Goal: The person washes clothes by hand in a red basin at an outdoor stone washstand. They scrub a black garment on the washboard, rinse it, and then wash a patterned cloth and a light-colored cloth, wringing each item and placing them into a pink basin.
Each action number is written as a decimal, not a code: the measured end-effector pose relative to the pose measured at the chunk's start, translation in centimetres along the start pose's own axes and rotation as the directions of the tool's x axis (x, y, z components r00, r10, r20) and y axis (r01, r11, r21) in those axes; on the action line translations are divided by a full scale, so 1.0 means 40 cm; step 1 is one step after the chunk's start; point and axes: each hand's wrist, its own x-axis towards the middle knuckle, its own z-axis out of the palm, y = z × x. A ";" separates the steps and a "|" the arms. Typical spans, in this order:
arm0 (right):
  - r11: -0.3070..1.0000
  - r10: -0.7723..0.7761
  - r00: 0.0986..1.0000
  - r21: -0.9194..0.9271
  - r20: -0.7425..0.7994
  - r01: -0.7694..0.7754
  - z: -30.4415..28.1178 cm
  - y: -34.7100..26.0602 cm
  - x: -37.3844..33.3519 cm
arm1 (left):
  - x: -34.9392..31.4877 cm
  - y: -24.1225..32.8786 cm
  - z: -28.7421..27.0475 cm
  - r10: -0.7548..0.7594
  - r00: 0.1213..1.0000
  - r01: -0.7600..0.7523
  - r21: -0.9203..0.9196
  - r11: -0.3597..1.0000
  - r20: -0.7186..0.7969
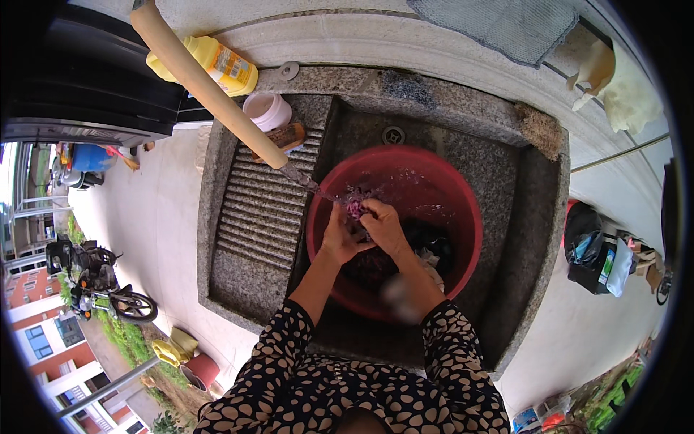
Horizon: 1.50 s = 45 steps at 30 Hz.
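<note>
Over a red plastic basin (471,217), both my hands hold a small purple-pink patterned cloth (356,207). My left hand (343,237) has its fingers bent around the lower left side of the cloth. Its right side is pinched between the thumb and fingers of my right hand (385,227). A stream of water (307,181) from a tan pipe (210,87) runs onto the cloth, and drops splash about it. Dark wet clothes (431,237) lie in the basin below my right wrist, partly hidden by my forearms. What the cloth is cannot be made out.
The basin stands in a stone sink (499,166) near a drain (393,135). Left of it is a ribbed stone washboard (264,199), with a scrub brush (288,137) and a pale tub (267,111) at its far end. Behind stands a yellow jug (235,71). The pipe slants over the washboard.
</note>
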 end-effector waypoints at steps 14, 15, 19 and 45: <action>0.771 -0.316 0.852 -0.636 -0.416 -0.025 -0.143 0.031 -0.009 | -0.069 0.008 0.098 0.232 0.963 -0.194 0.245 0.950 -0.137; 0.782 -0.222 0.843 -0.606 -0.490 -0.147 -0.198 0.065 -0.011 | -0.056 0.007 0.076 0.302 0.947 -0.243 0.371 0.896 -0.108; 0.396 0.124 0.892 -0.803 -0.434 -0.446 -0.248 0.019 -0.066 | 0.017 -0.040 -0.100 0.559 0.824 -0.468 0.665 0.581 0.092; 0.496 -0.006 0.911 -0.792 -0.412 -0.355 -0.124 0.078 0.098 | -0.061 -0.065 -0.013 0.523 0.570 -0.261 0.744 -0.615 0.633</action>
